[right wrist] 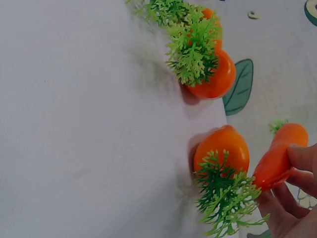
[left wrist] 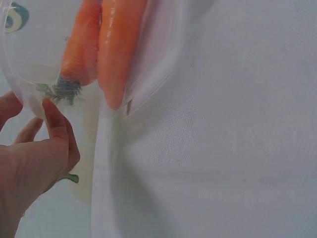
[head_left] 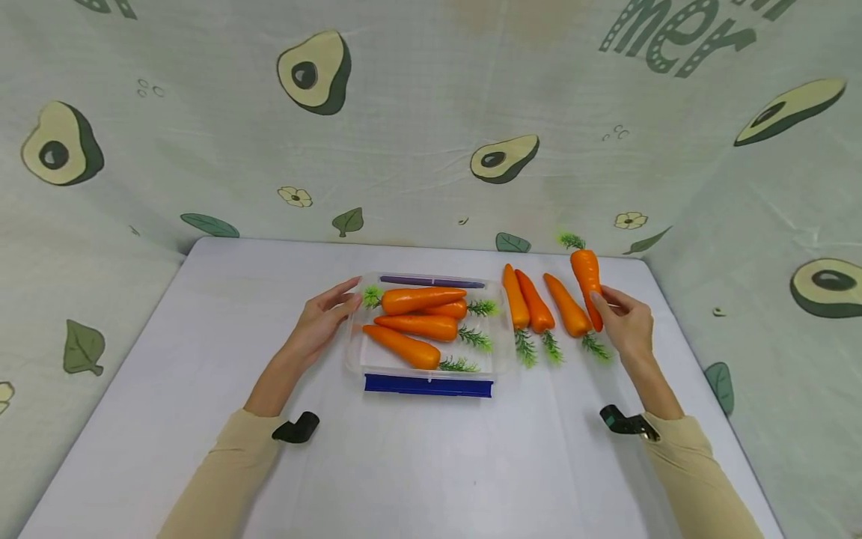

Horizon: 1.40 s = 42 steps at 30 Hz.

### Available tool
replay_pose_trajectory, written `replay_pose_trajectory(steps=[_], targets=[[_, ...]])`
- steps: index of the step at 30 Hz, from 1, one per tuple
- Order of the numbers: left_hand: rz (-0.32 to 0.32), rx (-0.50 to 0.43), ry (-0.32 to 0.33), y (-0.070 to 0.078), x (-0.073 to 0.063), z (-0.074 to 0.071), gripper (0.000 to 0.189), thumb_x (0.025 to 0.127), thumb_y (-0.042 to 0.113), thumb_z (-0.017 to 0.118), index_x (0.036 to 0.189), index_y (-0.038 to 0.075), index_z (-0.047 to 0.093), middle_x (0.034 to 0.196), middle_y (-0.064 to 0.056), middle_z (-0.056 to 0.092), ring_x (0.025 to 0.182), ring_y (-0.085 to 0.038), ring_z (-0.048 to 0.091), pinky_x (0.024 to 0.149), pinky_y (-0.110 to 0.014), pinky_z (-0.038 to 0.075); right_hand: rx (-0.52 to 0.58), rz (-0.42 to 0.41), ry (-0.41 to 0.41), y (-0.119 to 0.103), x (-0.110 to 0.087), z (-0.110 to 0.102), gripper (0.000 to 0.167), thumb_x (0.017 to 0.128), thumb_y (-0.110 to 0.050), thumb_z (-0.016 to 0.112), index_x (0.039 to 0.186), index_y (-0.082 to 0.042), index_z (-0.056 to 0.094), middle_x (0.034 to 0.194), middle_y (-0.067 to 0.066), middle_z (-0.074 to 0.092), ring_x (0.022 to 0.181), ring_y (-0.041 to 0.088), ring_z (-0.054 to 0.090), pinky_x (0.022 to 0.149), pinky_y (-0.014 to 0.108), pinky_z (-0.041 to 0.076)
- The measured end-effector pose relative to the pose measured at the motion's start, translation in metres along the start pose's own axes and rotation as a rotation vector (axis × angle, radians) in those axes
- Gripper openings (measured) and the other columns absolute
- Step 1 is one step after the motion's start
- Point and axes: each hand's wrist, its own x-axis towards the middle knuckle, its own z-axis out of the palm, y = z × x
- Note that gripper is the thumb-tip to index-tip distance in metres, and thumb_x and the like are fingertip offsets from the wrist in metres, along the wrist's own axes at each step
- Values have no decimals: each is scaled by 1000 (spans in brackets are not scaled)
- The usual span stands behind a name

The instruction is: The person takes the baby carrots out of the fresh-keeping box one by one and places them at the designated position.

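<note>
A clear plastic container with blue side clips stands on the table, several orange toy carrots lying inside. My left hand grips its left rim near the far corner; in the left wrist view the fingers are at the clear wall. In my right hand is another carrot, pinched near its pointed end between thumb and fingers, with the leafy top pointing away. The right wrist view shows this held carrot beside a loose carrot on the table.
Three loose carrots lie right of the container, their green tops toward me. A blue clip hangs out at the container's near side. The white table meets an avocado-printed cloth at the back and sides.
</note>
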Motion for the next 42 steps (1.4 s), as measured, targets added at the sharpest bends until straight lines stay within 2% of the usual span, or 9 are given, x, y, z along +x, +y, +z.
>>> replay_pose_trajectory(steps=[10, 17, 21, 23, 25, 30, 34, 38, 42], targets=[[6, 15, -8, -1, 1, -1, 57, 104, 31, 63, 156, 17, 46, 138, -11, 47, 118, -18, 49, 102, -20, 43, -82, 76, -63, 20, 5, 0, 61, 104, -48, 55, 146, -3, 57, 139, 26, 58, 116, 34, 55, 68, 6, 42], [14, 24, -13, 1, -1, 0, 56, 105, 30, 62, 157, 16, 46, 136, -11, 47, 119, -19, 50, 104, -20, 43, -145, 49, -92, 28, 6, -2, 61, 104, -47, 57, 142, 0, 60, 133, 29, 61, 113, 36, 58, 69, 13, 46], [17, 17, -13, 0, 0, 0, 55, 105, 30, 62, 156, 17, 47, 135, -10, 47, 116, -16, 50, 104, -20, 43, -158, 44, -123, 27, 7, -2, 62, 104, -46, 57, 141, 3, 59, 134, 31, 60, 123, 42, 54, 95, 37, 50], [16, 12, -12, -1, 0, -1, 54, 105, 29, 62, 156, 17, 47, 134, -9, 47, 116, -15, 50, 104, -20, 43, -163, 49, -156, 27, 7, -2, 63, 105, -46, 55, 142, 5, 57, 136, 32, 58, 128, 44, 50, 104, 52, 44], [17, 4, -10, -1, 0, -1, 54, 105, 29, 63, 156, 17, 48, 133, -9, 48, 115, -15, 50, 105, -22, 43, -171, 47, -186, 27, 7, -2, 64, 105, -46, 54, 142, 6, 56, 137, 33, 57, 130, 46, 48, 109, 58, 40], [20, -2, -14, -1, 0, -1, 54, 105, 29, 63, 155, 18, 48, 131, -8, 49, 115, -17, 50, 107, -25, 42, -204, 8, -223, 26, 8, -4, 64, 107, -44, 52, 143, 9, 53, 138, 34, 55, 128, 49, 50, 108, 60, 40], [16, 3, -12, 0, -1, 0, 53, 105, 29, 63, 155, 18, 49, 129, -7, 49, 117, -21, 50, 104, -22, 43, -225, -4, -232, 23, 8, -6, 62, 107, -41, 52, 142, 10, 52, 140, 34, 53, 127, 49, 53, 107, 59, 43], [8, 23, -10, 0, -1, -1, 53, 105, 30, 62, 155, 19, 48, 131, -8, 48, 118, -21, 49, 106, -23, 42, -239, -22, -209, 19, 7, -7, 58, 107, -36, 54, 141, 11, 52, 139, 34, 54, 125, 49, 54, 102, 58, 48], [10, 33, -13, 1, -2, -1, 54, 105, 30, 62, 156, 19, 47, 133, -9, 48, 118, -20, 49, 109, -26, 41, -256, -98, -161, 16, 6, -7, 51, 106, -30, 57, 137, 11, 56, 133, 35, 57, 121, 50, 56, 99, 59, 49]])
